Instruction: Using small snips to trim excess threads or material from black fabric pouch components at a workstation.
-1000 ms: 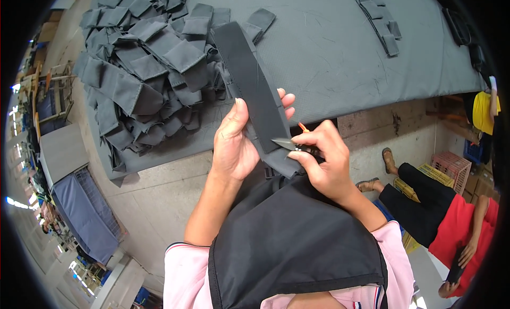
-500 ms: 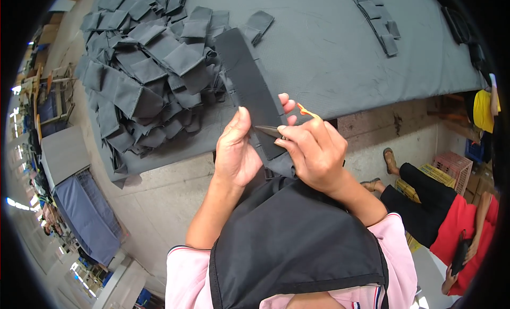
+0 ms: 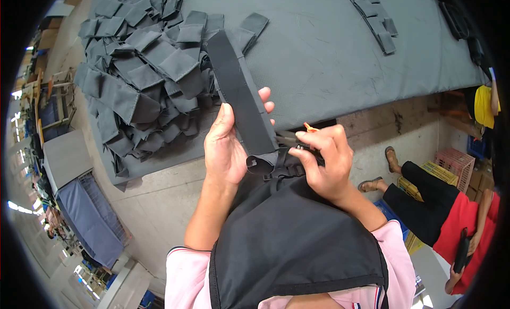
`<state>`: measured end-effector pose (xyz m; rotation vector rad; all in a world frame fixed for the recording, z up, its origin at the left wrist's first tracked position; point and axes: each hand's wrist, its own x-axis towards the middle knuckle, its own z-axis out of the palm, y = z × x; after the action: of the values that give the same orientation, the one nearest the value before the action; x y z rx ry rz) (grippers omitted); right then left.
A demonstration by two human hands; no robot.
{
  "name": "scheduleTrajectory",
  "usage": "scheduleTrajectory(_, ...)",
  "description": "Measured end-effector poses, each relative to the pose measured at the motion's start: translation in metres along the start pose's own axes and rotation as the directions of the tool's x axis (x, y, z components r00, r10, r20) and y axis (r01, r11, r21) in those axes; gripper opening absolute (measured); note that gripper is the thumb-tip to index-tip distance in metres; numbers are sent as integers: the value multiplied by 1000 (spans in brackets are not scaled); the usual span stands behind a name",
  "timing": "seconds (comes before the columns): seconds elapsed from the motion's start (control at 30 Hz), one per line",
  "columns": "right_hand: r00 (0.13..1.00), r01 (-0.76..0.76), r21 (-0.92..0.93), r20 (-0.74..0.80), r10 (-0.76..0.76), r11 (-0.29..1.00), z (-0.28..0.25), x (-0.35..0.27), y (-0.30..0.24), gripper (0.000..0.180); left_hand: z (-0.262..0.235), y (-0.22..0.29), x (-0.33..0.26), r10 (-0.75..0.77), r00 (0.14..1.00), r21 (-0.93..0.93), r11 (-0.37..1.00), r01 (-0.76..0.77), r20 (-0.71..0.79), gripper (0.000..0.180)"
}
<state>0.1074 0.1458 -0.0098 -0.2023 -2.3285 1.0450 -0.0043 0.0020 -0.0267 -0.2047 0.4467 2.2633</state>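
Note:
My left hand (image 3: pixel 227 144) grips a long dark grey fabric strip (image 3: pixel 240 91), the thumb on its left edge and the fingertips showing past its right edge. The strip tilts away from me toward the table, its near end curling open in a loop. Beside that near end, on the right, my right hand (image 3: pixel 332 160) is closed on a pair of thread snips (image 3: pixel 287 138). Their pale blades point left at the strip's right edge, and an orange tie shows above my fingers. Whether the blades touch the fabric I cannot tell.
A big heap of dark grey fabric pieces (image 3: pixel 143 70) covers the table's left side. Further off on the grey cloth-covered table (image 3: pixel 319 64) lies a row of joined pieces (image 3: pixel 374 22). A seated person in red (image 3: pixel 467 234) and a pink crate (image 3: pixel 456 163) are at the right.
My right hand has drawn the snips off the strip's face to its right edge, a little nearer me. My left hand and the strip have shifted slightly left.

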Motion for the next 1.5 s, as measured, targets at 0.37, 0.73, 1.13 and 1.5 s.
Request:
scheduleTrajectory(0.37, 989, 145, -95, 29, -143, 985, 3, 12, 15, 29, 10, -4, -7, 16, 991, 257, 966, 20, -136, 39)
scheduleTrajectory(0.73, 999, 4, 3, 46, -4, 1000, 4, 11, 8, 26, 24, -6, -7, 131, 976, 456, 889, -38, -174, 33)
scheduleTrajectory(1.13, 959, -281, 400, 150, 240, 872, 6, 28, 0, 23, 12, -6, -5, 51, 936, 226, 974, 31, -348, 20)
scheduleTrajectory(1.5, 978, -4, 263, 201, -51, 965, 21, 10, -4, 32, -2, -17, -7, -224, 967, -70, 974, 217, -121, 30)
